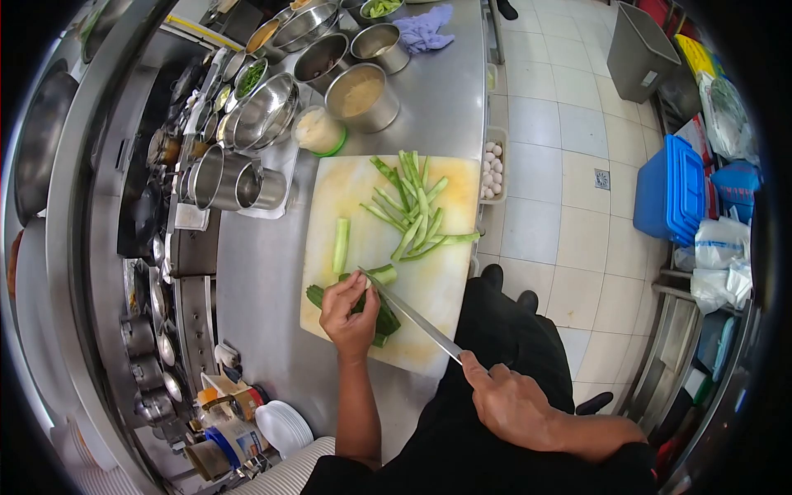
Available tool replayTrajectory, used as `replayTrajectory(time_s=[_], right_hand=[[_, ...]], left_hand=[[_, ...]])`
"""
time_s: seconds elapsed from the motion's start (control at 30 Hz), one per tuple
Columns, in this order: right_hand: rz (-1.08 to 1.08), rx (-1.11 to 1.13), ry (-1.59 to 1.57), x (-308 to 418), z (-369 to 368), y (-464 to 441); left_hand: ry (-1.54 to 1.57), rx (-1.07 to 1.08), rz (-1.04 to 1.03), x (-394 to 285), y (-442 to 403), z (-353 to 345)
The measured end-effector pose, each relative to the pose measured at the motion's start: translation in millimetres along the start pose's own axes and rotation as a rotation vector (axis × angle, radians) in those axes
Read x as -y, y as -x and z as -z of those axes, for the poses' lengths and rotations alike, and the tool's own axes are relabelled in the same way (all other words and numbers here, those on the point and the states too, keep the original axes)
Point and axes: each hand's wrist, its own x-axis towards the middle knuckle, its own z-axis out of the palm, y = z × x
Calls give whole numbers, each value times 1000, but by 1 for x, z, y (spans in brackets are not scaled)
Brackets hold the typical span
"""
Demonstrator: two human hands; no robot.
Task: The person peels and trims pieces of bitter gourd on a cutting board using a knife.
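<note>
The left hand's [351, 313] thumb and fingertips draw together close to the knife tip, over the lower left part of the cutting board [445, 285]; whether they pinch anything is too small to tell. The right hand [516, 404] has its fingers wrapped closed around the handle of the knife [421, 320], just off the board's lower right edge, and the blade slants across that edge toward the left fingertips. Under and beside the left hand, dark and light green vegetable pieces [386, 328] lie near the board's lower left edge; 1 pale green length [341, 245] lies apart near its left edge. A pile of green strips [419, 216] takes up the board's upper right, 1 strip reaching the right edge. White surface shows at the board's upper left and in a band between strips and blade. The left forearm rises from below the board, its wrist nearly straight; the right forearm comes in from beyond the lower right corner, back of the hand upward. A green-based tub [319, 132] stands just beyond the board's upper edge, with metal pots [363, 92] past it. Steel counter [256, 285] borders the board's left edge; tiled floor [535, 219] and a tray of eggs [492, 173] show to its right.
</note>
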Motion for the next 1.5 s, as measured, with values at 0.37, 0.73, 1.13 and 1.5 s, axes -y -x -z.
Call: replayTrajectory(time_s=[0.37,0.73,1.13,1.5], right_hand=[[-6,44,-22,-7,-4,-19],[4,86,33,-13,-3,-38],[-22,205,-94,-7,36,-24],[-22,188,-83,-14,22,-26]], left_hand=[[-38,24,-30,-2,-2,-4],[-43,87,-71,3,-3,2],[-52,-13,-10,-2,-5,-1],[-68,32,-33,-4,-7,-2]])
